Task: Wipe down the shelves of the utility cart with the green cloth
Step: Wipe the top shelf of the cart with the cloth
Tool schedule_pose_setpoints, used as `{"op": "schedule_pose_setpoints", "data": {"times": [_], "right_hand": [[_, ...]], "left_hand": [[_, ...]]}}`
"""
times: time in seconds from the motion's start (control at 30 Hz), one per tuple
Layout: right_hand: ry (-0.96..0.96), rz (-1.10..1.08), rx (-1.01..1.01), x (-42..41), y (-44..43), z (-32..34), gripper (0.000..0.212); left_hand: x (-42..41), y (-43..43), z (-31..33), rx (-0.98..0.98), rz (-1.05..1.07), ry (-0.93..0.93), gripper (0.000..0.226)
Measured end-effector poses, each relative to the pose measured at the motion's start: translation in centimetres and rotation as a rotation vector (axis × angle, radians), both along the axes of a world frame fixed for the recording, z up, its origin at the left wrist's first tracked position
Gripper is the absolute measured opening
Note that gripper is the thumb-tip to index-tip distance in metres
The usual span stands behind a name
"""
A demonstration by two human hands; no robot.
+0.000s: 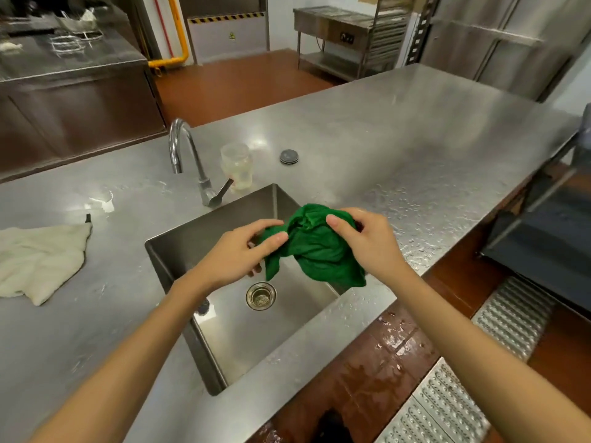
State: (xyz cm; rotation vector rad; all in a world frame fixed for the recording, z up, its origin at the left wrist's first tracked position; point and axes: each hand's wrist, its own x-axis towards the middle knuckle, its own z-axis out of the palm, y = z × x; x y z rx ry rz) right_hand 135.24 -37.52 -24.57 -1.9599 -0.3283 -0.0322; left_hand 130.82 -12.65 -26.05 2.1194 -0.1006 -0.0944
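Observation:
A crumpled green cloth (315, 247) hangs in the air over the steel sink (224, 343). My left hand (238, 251) pinches its left edge between thumb and fingers. My right hand (364, 239) grips the cloth's upper right part, fingers curled over the bunched fabric. A loose corner of the cloth dangles toward the drain (261, 295). At the right edge stands a dark utility cart (540, 225), partly cut off, with a dark shelf visible.
A curved tap (188, 161) and a clear plastic container (236, 166) stand behind the sink. A white cloth (38, 260) lies on the wet steel counter (399, 139) at left. A grey plug (289, 156) lies further back. The floor is wet, with metal grating (454, 401).

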Motion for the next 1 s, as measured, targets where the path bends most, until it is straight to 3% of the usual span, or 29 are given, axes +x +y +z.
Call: {"op": "schedule_pose_setpoints", "data": {"times": [0.27,0.43,0.57,0.73,0.8,1.0], "right_hand": [[-0.06,-0.036,0.022,-1.3,-6.8,0.8,0.013],[-0.096,-0.063,-0.004,-1.2,-12.7,1.2,0.02],[-0.237,-0.218,-0.127,-0.8,-19.5,1.4,0.025],[-0.334,-0.343,-0.112,0.0,-29.3,1.8,0.016],[-0.376,-0.387,-0.101,0.2,-33.3,1.9,0.013],[-0.266,-0.524,-0.079,0.9,-44.1,2.0,0.021]], "left_hand": [[1.9,-8.2,0.4,0.21,-0.225,-0.176,0.082],[4.0,-16.5,1.6,0.067,-0.234,-0.346,0.048],[6.2,-23.9,2.6,-0.014,-0.285,-0.347,0.022],[9.2,-33.8,3.6,0.006,-0.383,-0.344,0.029],[10.8,-37.6,4.0,0.016,-0.439,-0.303,0.02],[13.7,-48.1,5.5,0.024,-0.643,-0.316,0.017]]}}
